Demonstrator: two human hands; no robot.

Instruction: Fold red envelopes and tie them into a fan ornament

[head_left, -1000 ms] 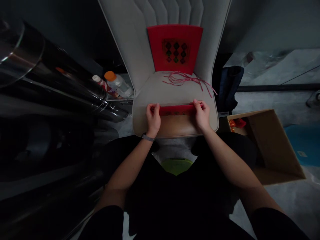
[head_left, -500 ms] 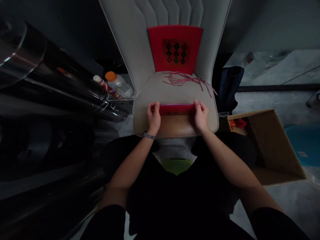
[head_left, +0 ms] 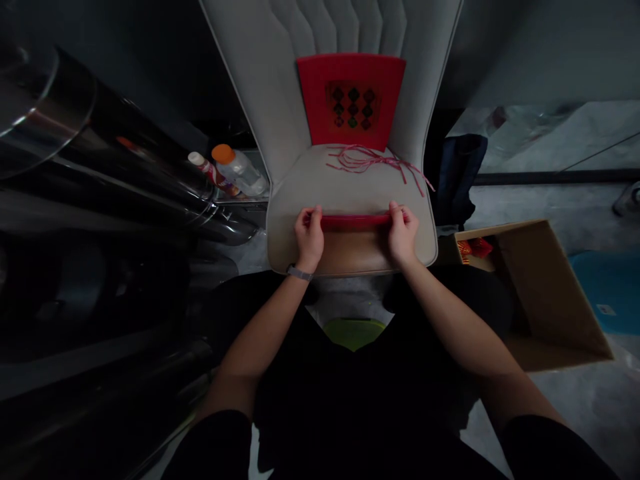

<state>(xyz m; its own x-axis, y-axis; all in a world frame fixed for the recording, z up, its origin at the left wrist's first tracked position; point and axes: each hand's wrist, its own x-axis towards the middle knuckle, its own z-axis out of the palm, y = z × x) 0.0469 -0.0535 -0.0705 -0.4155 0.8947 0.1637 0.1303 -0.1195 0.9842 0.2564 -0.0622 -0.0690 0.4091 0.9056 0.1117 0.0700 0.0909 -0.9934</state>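
Note:
Between my two hands is a red paper piece (head_left: 356,222), seen almost edge-on as a narrow strip above the front of the seat. My left hand (head_left: 310,235) pinches its left end, thumb on top. At the right end my right hand (head_left: 403,233) grips it the same way. A flat red panel (head_left: 353,100) with a grid of dark diamond shapes leans upright against the chair's backrest. On the seat before it lies a bundle of thin pink-and-red cords (head_left: 367,159). Whether the held piece is a card or a folded bag I cannot tell.
The grey padded chair (head_left: 290,180) stands in front of me. Two bottles, one with an orange cap (head_left: 223,154), are at its left. An open cardboard box (head_left: 560,293) with red items is at the right, beside a blue object (head_left: 607,287). Shiny black cylinders (head_left: 125,173) fill the left.
The red paper piece has tipped so that its patterned face no longer shows and it looks thinner. Both hands keep hold of its ends, almost in place.

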